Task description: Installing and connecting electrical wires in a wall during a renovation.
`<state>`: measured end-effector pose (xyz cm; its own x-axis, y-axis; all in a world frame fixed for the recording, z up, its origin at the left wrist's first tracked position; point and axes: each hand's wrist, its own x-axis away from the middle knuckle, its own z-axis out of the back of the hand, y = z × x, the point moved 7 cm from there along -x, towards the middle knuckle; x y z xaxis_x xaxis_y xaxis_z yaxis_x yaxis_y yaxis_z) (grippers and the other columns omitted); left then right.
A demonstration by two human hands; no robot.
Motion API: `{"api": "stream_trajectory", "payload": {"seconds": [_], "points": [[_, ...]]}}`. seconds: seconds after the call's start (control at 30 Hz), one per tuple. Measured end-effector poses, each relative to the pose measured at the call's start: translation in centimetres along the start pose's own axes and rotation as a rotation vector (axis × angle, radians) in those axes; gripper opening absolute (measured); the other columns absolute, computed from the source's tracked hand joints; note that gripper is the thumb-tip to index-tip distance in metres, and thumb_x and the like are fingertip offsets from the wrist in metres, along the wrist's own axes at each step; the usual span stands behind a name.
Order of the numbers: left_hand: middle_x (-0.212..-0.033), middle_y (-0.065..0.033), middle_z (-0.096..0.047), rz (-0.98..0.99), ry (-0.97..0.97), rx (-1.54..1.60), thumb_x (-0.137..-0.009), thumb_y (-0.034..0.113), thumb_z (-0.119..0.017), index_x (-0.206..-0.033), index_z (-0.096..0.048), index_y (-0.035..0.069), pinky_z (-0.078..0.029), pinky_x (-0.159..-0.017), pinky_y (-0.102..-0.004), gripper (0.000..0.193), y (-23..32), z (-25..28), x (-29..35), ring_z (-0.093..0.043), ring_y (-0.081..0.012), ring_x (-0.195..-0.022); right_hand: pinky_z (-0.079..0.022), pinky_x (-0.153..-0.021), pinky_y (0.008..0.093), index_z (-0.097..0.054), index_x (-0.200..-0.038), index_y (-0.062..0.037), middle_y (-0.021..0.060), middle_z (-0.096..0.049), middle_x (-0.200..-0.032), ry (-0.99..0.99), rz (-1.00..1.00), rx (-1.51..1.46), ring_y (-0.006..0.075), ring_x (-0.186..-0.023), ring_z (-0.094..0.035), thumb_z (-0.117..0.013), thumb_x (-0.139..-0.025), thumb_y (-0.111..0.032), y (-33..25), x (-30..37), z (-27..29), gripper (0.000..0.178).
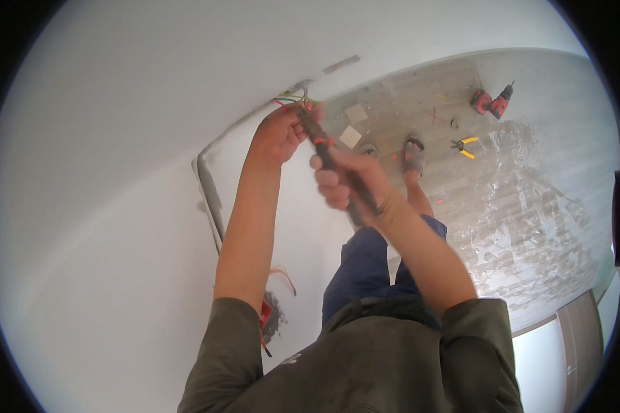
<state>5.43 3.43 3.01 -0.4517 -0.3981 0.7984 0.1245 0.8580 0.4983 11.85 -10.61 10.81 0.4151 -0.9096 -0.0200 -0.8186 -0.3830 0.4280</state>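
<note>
My right hand [348, 179] is wrapped round the handles of dark pliers [315, 129] with red marks near the pivot. Their jaws point up and left to a bundle of thin coloured wires [289, 98], which come out of the wall in red, green and yellowish tones. Beside the jaws, my left hand [280, 135] has its fingers curled and closed at the wire ends. The pliers partly cover those fingertips, and motion blurs the tool and my right hand. Exactly where the jaws meet the wires is hidden.
A channel [210, 189] cut in the white wall runs to the wires. Lower down sits a red wall box [265, 313] with loose wires. On the dusty floor lie a red cordless drill [492, 102], yellow-handled pliers [466, 146], a tape roll [454, 124] and square pale pieces [350, 136].
</note>
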Motion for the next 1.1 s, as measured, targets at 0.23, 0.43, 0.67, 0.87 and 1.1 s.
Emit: {"api": "stream_trajectory", "payload": {"seconds": [0.23,0.43,0.67,0.87,1.1], "points": [[-0.105,-0.0083,-0.07,-0.008,0.069,-0.034,-0.094,0.019,-0.064,-0.099,-0.065,0.006,-0.051,-0.09,-0.0373,0.015,0.3,0.3,0.4,-0.066,-0.0204,-0.101,-0.049,-0.079,0.0368,-0.06,-0.12,-0.0004,0.007,-0.069,-0.097,0.81,0.19,1.631,0.0201,-0.089,-0.064,-0.059,-0.093,-0.029,-6.0,4.3,1.8,0.04],[-0.109,-0.0097,-0.069,-0.026,0.075,-0.033,-0.094,0.019,-0.064,-0.1,-0.065,0.005,-0.051,-0.091,-0.038,0.015,0.2,0.4,0.5,-0.066,-0.0216,-0.103,-0.049,-0.064,0.0353,-0.065,-0.104,0.0001,0.0063,-0.068,-0.087,0.794,-0.25,1.815,0.0197,-0.067,-0.062,-0.059,-0.092,-0.032,-9.2,3.2,1.9,0.035],[-0.112,-0.0106,-0.068,-0.033,0.058,-0.021,-0.096,0.019,-0.061,-0.105,-0.064,0.004,-0.049,-0.097,-0.0387,0.018,0.3,0.1,0.6,-0.065,-0.0222,-0.106,-0.047,-0.067,0.0246,-0.065,-0.11,-0.0053,0.0058,-0.07,-0.093,0.686,-0.274,0.994,0.0099,-0.079,-0.061,-0.058,-0.096,-0.036,-6.5,1.7,2.3,0.034],[-0.112,-0.011,-0.068,-0.025,0.042,-0.001,-0.097,0.018,-0.058,-0.108,-0.062,0.003,-0.048,-0.098,-0.0392,0.019,0.3,-0.3,0.7,-0.065,-0.023,-0.106,-0.047,-0.075,0.0272,-0.063,-0.115,-0.0045,0.0064,-0.07,-0.097,0.67,-0.207,0.888,0.0123,-0.087,-0.063,-0.057,-0.097,-0.035,-6.0,1.7,2.3,0.036],[-0.114,-0.0127,-0.068,-0.014,0.043,0.007,-0.097,0.016,-0.058,-0.109,-0.062,0.004,-0.048,-0.099,-0.04,0.018,0.2,-0.5,0.6,-0.064,-0.0239,-0.106,-0.054,-0.086,0.0382,-0.053,-0.124,0.0045,0.0156,-0.064,-0.11,0.601,-0.183,0.711,0.0256,-0.095,-0.067,-0.058,-0.096,-0.031,-5.4,1.7,2.3,0.045]]}}
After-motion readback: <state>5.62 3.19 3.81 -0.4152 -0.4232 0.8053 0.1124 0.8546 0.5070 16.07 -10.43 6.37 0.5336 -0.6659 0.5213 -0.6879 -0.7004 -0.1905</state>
